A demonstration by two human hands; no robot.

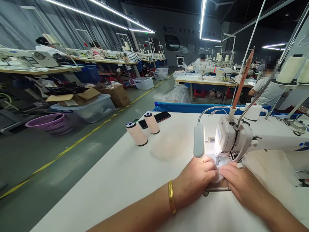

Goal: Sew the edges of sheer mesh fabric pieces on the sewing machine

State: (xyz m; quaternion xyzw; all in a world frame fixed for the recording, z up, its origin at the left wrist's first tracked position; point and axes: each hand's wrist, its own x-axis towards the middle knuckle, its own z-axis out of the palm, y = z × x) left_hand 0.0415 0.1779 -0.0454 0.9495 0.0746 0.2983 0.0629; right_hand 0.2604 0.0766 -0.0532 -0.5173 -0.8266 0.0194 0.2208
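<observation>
My left hand [194,180] and my right hand [238,183] rest side by side on a white table [120,180]. Between their fingertips lies a small piece of white fabric [220,162], pressed flat just under the needle of a white sewing machine [231,137]. The left hand's fingers curl down onto the fabric; a ring shows on one finger and a gold bangle [172,197] on the wrist. The right hand's fingers lie pressed together on the fabric's near edge. A small lamp [199,141] on a bent neck lights the spot.
Two pale thread spools [136,133] [152,122] and a black phone [154,119] stand at the table's far left. Large white thread cones [289,69] sit at the right. Other people work at machines beyond. Bins, boxes and a purple basket [48,122] line the aisle on the left.
</observation>
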